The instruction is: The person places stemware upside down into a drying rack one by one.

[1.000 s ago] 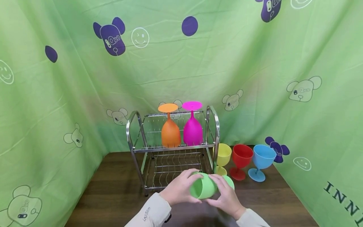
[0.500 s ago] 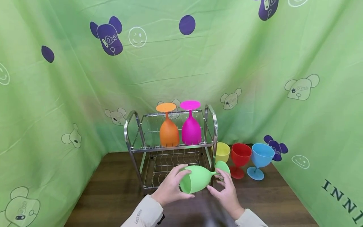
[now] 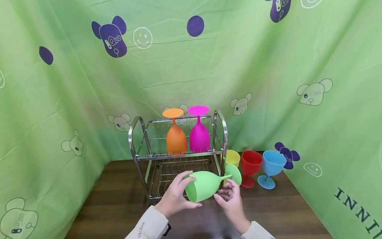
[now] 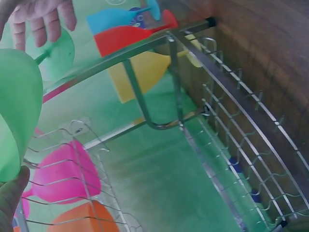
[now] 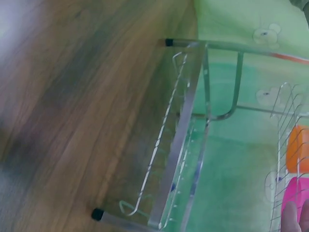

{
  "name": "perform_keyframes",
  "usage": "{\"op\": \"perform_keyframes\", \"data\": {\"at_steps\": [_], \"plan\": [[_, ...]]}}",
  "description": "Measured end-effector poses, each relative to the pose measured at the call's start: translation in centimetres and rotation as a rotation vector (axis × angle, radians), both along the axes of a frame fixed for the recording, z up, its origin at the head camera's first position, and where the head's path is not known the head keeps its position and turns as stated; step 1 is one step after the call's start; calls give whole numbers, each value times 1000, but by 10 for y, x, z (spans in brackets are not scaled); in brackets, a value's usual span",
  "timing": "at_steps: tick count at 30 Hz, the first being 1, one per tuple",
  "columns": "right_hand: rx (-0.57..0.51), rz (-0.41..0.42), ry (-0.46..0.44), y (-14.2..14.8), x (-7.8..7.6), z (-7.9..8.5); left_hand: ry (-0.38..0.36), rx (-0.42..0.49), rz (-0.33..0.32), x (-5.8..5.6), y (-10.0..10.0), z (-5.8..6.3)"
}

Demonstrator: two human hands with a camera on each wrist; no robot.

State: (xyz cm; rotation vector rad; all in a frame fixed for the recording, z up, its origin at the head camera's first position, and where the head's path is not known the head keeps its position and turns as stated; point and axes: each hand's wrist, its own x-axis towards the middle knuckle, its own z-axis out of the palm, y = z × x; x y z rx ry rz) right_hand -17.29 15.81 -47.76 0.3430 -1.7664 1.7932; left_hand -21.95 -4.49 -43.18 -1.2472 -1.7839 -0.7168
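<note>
A light green goblet (image 3: 204,186) lies on its side in the air in front of the rack, its mouth to the left and its foot to the right. My left hand (image 3: 176,196) grips the bowl near the rim, thumb below and fingers above; in the left wrist view its thumb (image 4: 14,195) rests on the bowl. My right hand (image 3: 231,200) is just below the stem with loosely bent fingers. In the left wrist view the right fingers (image 4: 43,24) hang beside the foot, and I see no grip on it.
A two-tier metal rack (image 3: 179,156) bears an upside-down orange goblet (image 3: 176,141) and a magenta goblet (image 3: 199,137) on top. Right of it stand yellow (image 3: 232,157), red (image 3: 251,162) and blue (image 3: 273,163) goblets upright on the wooden table (image 3: 101,205). Green cloth (image 3: 167,73) hangs behind.
The green goblet has shifted left and up slightly, its foot end rising. The right hand has slipped from the bowl down below the stem; the left hand has kept its grip.
</note>
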Motion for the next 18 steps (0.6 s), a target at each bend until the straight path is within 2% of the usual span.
{"op": "perform_keyframes", "data": {"at_steps": [5,8,10,13,16,18], "plan": [[-107,143,60,-4,-2,4,-9,61,-46,1,2,7],[-184,244,73,-4,-3,8,-54,106,-55,3,2,10],[-217,305,72,-4,-4,12,-111,142,-55,5,2,12],[-252,387,66,-4,-5,16,-241,203,-93,9,3,15],[-266,427,64,-5,-6,21,-338,261,-143,12,5,15],[-277,431,59,-7,-7,23,-365,282,-164,12,6,15]]}}
